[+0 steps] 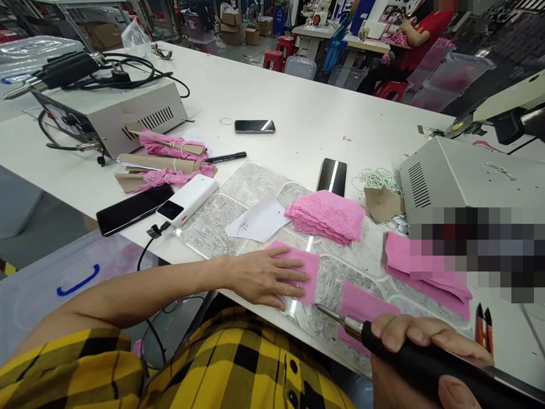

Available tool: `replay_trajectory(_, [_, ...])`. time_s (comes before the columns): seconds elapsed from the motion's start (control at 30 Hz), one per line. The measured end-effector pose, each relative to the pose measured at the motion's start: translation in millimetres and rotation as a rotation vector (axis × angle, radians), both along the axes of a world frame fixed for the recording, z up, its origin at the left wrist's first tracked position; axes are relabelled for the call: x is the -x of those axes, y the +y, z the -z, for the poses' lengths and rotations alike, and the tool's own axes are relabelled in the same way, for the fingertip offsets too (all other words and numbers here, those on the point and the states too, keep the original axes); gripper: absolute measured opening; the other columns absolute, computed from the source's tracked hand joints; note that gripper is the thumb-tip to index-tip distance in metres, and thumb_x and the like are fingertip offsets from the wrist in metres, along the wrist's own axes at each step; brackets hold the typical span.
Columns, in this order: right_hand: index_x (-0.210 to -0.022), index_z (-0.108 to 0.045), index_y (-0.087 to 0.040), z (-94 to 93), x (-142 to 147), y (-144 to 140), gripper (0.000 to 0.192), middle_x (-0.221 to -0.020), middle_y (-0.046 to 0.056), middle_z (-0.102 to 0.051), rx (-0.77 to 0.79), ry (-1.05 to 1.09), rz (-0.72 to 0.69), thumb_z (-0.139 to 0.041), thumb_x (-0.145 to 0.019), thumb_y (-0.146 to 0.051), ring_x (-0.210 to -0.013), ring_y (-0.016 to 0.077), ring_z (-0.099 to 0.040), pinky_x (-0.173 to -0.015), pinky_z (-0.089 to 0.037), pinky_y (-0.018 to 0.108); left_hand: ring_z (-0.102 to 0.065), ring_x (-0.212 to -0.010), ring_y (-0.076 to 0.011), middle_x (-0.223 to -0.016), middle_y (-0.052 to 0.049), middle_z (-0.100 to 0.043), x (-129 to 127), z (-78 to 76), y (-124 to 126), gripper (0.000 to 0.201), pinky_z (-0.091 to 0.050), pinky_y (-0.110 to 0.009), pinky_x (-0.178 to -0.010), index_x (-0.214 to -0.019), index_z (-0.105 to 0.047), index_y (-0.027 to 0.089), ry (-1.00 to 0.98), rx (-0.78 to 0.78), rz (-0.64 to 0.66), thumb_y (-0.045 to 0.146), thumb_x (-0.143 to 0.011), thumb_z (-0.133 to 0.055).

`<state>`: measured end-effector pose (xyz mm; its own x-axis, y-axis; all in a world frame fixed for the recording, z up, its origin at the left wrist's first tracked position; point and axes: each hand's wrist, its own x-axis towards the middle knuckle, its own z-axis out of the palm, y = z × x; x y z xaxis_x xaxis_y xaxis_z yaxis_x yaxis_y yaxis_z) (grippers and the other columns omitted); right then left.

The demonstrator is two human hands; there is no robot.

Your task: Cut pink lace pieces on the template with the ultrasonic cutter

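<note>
My left hand [266,276] lies flat, fingers spread, on a pink fabric piece [313,272] at the front of the table. My right hand [419,346] is wrapped round a black-handled cutting tool [400,349] with a narrow metal tip. That tip is at the lower right corner of the fabric under my left hand; whether it touches is unclear. Below the tool lies another pink piece [361,301], partly covered by it. A stack of pink lace [326,216] sits just behind, beside a white paper pattern [258,218]. Folded pink fabric [426,278] lies to the right.
Grey equipment boxes stand at left [140,111] and right [443,170]. A white power bank [187,199], a black phone [134,210] and tied pink bundles [170,145] lie on the left. Pale green cords [378,179] are at right. Another person [421,40] sits far back.
</note>
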<state>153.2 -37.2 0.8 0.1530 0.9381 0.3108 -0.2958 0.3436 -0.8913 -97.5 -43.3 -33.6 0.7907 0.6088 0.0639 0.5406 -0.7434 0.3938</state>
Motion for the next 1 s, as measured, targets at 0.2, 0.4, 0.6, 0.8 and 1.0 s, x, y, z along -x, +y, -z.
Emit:
replay_trajectory(0.2, [-0.079, -0.055, -0.020, -2.8, 6.2, -0.8, 0.014, -0.068, -0.002, -0.045, -0.001, 0.004, -0.026, -0.053, -0.066, -0.026, -0.047, 0.0131, -0.044, -0.044, -0.042, 0.036, -0.034, -0.142, -0.0250, -0.148, -0.006, -0.045, 0.8, 3.8, -0.5, 0.040, -0.006, -0.047, -0.122, -0.129, -0.060, 0.023, -0.012, -0.045, 0.015, 0.044, -0.096, -0.051])
replay_trajectory(0.4, [-0.079, -0.056, -0.020, -2.5, 7.9, 1.0, 0.014, -0.069, -0.002, -0.047, -0.023, 0.002, -0.057, -0.055, -0.067, -0.026, -0.048, 0.0127, -0.047, -0.045, -0.043, 0.034, -0.037, -0.141, -0.0258, -0.146, -0.006, -0.048, 0.8, 4.8, 0.2, 0.040, -0.008, -0.047, -0.121, -0.127, -0.062, 0.023, -0.041, -0.058, 0.016, 0.044, -0.094, -0.055])
replay_trajectory(0.6, [-0.079, -0.057, -0.020, 0.0, 3.6, 3.3, 0.010, -0.069, -0.002, -0.051, -0.083, -0.031, -0.119, -0.055, -0.069, -0.022, -0.047, 0.0133, -0.050, -0.045, -0.045, 0.034, -0.033, -0.143, -0.0251, -0.148, -0.005, -0.045, 0.9, 4.5, 0.0, 0.041, -0.006, -0.046, -0.122, -0.129, -0.060, 0.025, -0.018, -0.018, 0.010, 0.045, -0.094, -0.055])
replay_trajectory(0.8, [-0.083, -0.056, -0.019, 3.9, -0.7, 4.0, 0.012, -0.072, -0.002, -0.052, -0.103, -0.010, -0.163, -0.055, -0.072, -0.021, -0.050, 0.0127, -0.053, -0.050, -0.048, 0.034, -0.032, -0.143, -0.0241, -0.149, -0.005, -0.044, -0.3, 0.9, 0.3, 0.042, -0.008, -0.045, -0.122, -0.132, -0.058, 0.026, -0.018, 0.001, 0.004, 0.043, -0.094, -0.054])
replay_trajectory(1.0, [-0.081, -0.057, -0.020, -5.8, 4.6, 2.7, 0.013, -0.073, -0.003, -0.053, -0.016, -0.014, -0.085, -0.061, -0.071, -0.026, -0.053, 0.0129, -0.053, -0.053, -0.049, 0.035, -0.026, -0.146, -0.0237, -0.149, -0.010, -0.042, 18.0, -11.9, -5.2, 0.049, -0.009, -0.042, -0.122, -0.135, -0.055, 0.015, -0.107, -0.051, -0.054, 0.044, -0.096, -0.049])
